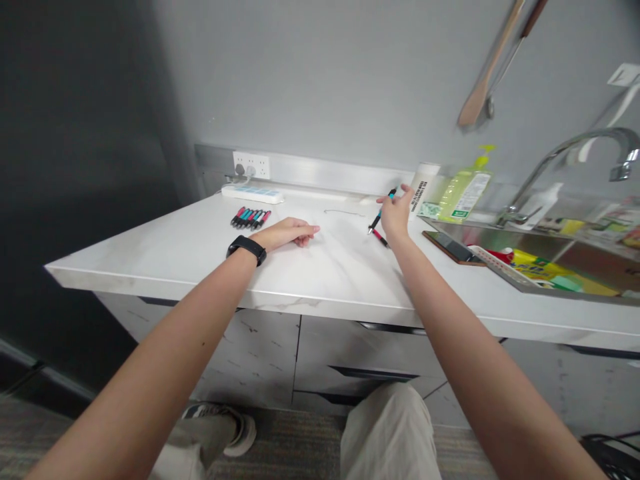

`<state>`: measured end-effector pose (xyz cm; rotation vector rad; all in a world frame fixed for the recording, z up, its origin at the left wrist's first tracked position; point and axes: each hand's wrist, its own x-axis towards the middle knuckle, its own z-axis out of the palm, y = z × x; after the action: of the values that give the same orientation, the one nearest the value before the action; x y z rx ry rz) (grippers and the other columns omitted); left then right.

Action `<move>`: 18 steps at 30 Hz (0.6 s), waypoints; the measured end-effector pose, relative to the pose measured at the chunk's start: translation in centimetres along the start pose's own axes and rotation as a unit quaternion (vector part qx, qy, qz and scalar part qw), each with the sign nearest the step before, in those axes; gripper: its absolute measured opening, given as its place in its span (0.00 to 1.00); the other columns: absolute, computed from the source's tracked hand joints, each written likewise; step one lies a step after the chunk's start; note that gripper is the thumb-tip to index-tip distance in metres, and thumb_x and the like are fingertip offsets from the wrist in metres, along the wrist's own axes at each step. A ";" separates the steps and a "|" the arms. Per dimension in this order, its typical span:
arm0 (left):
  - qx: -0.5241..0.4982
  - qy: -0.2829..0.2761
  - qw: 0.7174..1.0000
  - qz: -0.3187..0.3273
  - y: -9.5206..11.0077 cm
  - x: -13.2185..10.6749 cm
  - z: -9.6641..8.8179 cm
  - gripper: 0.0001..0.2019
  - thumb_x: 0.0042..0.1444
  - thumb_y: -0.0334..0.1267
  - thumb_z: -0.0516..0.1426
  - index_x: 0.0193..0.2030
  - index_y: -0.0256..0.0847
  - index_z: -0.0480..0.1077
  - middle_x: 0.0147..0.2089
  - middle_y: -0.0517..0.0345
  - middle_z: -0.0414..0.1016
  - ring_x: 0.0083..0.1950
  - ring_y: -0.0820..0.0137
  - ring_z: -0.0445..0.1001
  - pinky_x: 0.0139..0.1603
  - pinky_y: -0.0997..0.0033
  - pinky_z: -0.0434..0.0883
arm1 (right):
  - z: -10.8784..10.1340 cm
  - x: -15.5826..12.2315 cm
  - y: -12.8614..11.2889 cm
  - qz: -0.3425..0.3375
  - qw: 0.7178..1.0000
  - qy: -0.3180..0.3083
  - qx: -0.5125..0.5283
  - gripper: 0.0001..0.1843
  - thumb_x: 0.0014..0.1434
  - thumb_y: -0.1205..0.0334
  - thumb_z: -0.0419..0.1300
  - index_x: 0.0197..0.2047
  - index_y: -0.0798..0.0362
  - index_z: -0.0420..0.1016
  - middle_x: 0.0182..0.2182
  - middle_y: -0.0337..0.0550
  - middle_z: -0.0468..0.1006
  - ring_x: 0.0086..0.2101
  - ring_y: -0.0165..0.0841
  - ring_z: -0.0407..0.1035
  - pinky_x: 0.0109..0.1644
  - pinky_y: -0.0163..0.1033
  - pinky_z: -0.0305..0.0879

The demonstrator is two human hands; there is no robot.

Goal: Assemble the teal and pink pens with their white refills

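My left hand, with a black wristwatch on its wrist, rests on the white marble-look countertop and holds nothing. A row of several black pens with pink and teal parts lies to its left. My right hand grips a black and teal pen that points down toward the counter. Just below that hand, a black and red pen lies on the counter. A thin bent wire lies between my hands.
A white power strip and wall socket sit at the back. To the right stand a green soap pump bottle and a white bottle. Beyond them are a steel sink, a faucet, and a dark phone on a wooden board.
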<state>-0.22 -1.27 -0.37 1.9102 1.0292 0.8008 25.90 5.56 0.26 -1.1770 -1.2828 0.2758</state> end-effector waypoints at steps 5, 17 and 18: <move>0.021 -0.012 1.000 0.006 0.0 0.0 -0.1 0.16 0.52 0.49 0.57 0.24 0.37 0.66 0.23 0.60 0.67 0.28 0.73 0.64 0.36 0.69 0.61 | -0.9 -0.1 1.2 0.149 0.982 -0.066 -0.097 0.17 0.51 0.70 0.58 0.46 0.56 0.69 0.27 0.39 0.76 0.24 0.27 0.67 0.32 0.33 0.65; 0.028 -0.020 0.999 -0.006 0.0 0.0 0.0 0.17 0.53 0.51 0.56 0.24 0.38 0.66 0.24 0.61 0.66 0.28 0.73 0.64 0.37 0.70 0.61 | 0.1 -1.8 1.8 0.036 0.914 -0.189 -0.357 0.09 0.53 0.62 0.62 0.37 0.54 0.80 0.36 0.47 0.81 0.38 0.33 0.73 0.43 0.33 0.66; 0.029 -0.021 0.999 -0.005 -0.1 0.1 0.0 0.17 0.52 0.51 0.56 0.24 0.38 0.66 0.24 0.61 0.66 0.28 0.74 0.64 0.37 0.70 0.61 | 0.0 -1.9 1.7 0.038 0.910 -0.194 -0.364 0.09 0.53 0.63 0.61 0.38 0.55 0.80 0.37 0.48 0.80 0.39 0.34 0.73 0.44 0.33 0.65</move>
<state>-0.22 -1.17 -0.45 1.9603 1.0459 0.7294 26.03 4.94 -2.22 -1.8731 -1.7679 0.0788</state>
